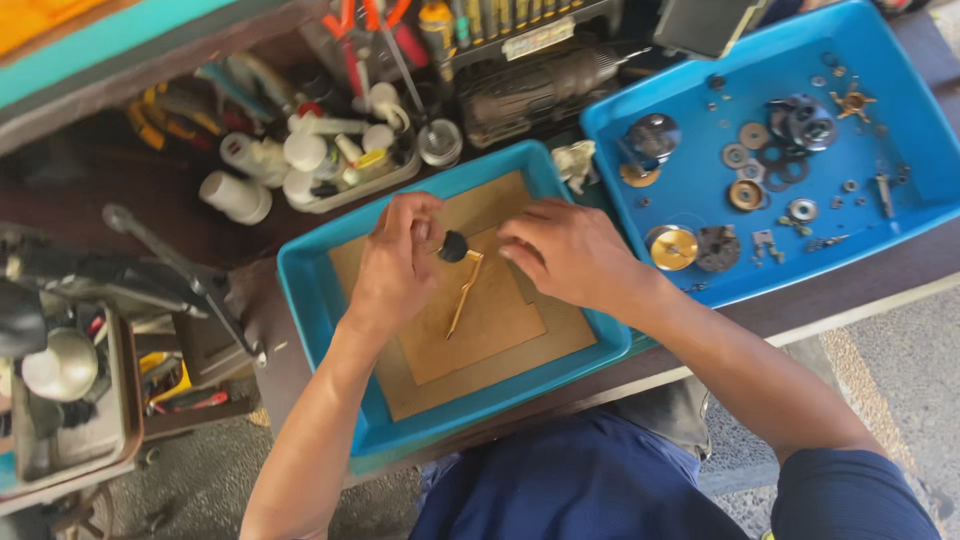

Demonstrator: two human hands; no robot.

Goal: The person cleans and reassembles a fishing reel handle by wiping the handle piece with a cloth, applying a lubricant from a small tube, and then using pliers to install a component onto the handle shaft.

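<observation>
Both my hands hover over a blue tray lined with brown cardboard. My left hand pinches a small black round part that carries a slim gold-coloured arm hanging down toward the cardboard. My right hand is just to the right of that part, fingers curled, its fingertips close to the black piece. Whether the right fingers touch it is hidden.
A second, larger blue tray at the right holds several small metal gears, washers and discs. Behind stand white bottles, pliers and screwdrivers. A metal tool and cluttered box sit at the left. The table edge runs below the trays.
</observation>
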